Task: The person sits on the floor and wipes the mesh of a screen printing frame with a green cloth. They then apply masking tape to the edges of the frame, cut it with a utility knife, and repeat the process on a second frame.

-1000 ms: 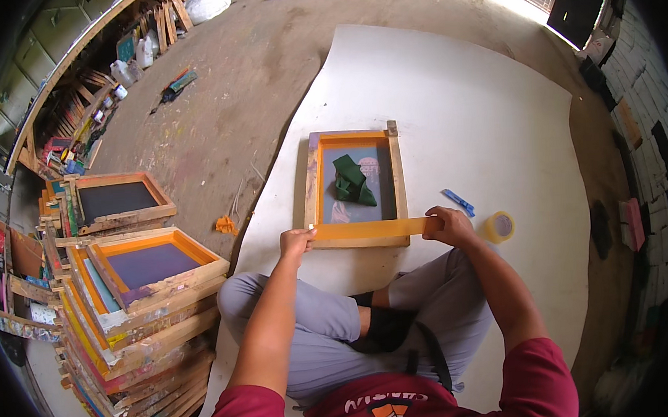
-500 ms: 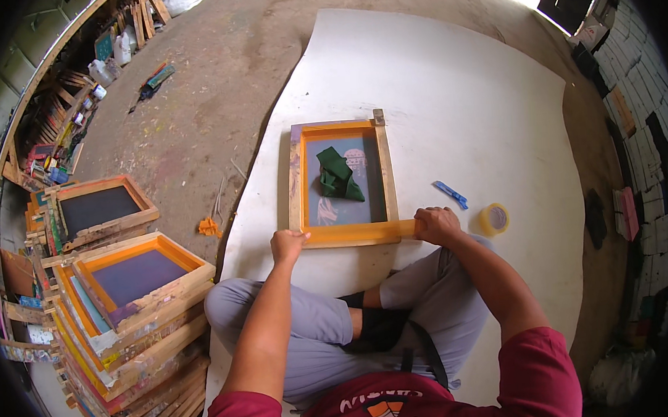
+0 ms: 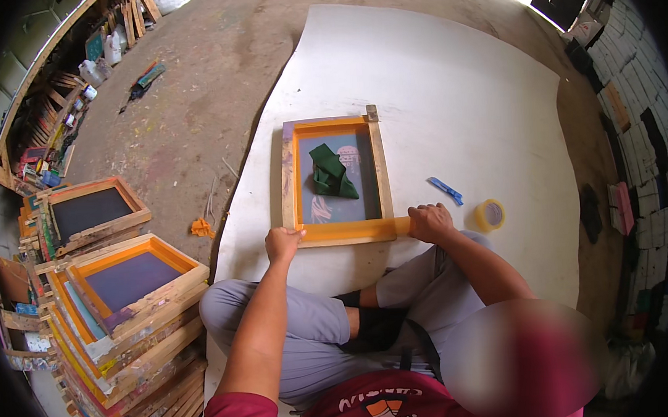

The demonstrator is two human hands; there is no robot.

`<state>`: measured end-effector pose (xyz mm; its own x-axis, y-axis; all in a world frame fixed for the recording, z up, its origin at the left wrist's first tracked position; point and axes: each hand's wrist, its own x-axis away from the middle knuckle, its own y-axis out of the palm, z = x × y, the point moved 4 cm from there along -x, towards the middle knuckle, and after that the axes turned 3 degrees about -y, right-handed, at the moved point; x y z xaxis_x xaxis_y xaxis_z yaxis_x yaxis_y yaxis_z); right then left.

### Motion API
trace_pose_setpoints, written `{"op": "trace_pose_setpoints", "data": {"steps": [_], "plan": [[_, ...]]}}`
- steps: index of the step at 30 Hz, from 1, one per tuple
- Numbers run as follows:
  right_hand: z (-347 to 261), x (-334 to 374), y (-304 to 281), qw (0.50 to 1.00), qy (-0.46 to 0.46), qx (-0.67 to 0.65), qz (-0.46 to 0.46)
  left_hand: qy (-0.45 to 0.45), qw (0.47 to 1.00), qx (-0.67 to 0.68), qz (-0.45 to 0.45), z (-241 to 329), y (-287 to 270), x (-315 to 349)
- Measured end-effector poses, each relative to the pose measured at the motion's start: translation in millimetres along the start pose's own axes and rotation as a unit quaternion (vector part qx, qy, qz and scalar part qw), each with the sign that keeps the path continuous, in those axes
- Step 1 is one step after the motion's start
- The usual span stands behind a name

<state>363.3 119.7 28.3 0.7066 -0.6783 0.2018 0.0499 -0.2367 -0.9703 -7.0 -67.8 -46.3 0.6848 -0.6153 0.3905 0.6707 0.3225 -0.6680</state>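
A wooden screen-printing frame [image 3: 381,171] lies flat in front of my crossed legs. A crumpled dark green cloth [image 3: 333,174] rests on its mesh. Along the near side runs a strip of yellowish tape [image 3: 402,226], which sticks out past the right corner. My left hand [image 3: 282,244] is closed at the near left corner, its thumb on the strip's end against the wood. The strip's free end is pinched in my right hand [image 3: 431,223], just off the frame's right side. Its fingertips are partly hidden by the curled knuckles.
Right of the frame lie a blue cutter knife [image 3: 445,190] and a tape roll [image 3: 490,214], on a large white sheet [image 3: 448,79]. Stacked wooden screens [image 3: 143,277] stand close on my left. An orange scrap [image 3: 202,228] is on the floor. A blurred patch covers my right shoulder.
The whole view has shifted slightly. Both hands keep their places at the frame, and the tape strip still spans between them. Cloth, knife and roll lie as before.
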Motion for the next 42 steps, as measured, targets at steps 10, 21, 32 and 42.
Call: {"op": "trace_pose_setpoints", "data": {"steps": [10, 21, 32, 42], "plan": [[8, -4, 14, 0.998, 0.009, 0.045, -0.030, 0.031, 0.994, -0.104, 0.030, 33, -2, 21], [-73, 5, 25, 0.997, 0.035, 0.072, 0.003, 0.065, 0.994, -0.076, 0.045, 17, -1, 15], [-43, -10, 20, 0.984, 0.131, -0.038, 0.112, 0.048, 0.997, -0.057, 0.026, 20, -2, 15], [123, -25, 40, 0.930, 0.350, -0.045, 0.103, 0.040, 0.998, -0.048, 0.019, 19, -4, 13]]}}
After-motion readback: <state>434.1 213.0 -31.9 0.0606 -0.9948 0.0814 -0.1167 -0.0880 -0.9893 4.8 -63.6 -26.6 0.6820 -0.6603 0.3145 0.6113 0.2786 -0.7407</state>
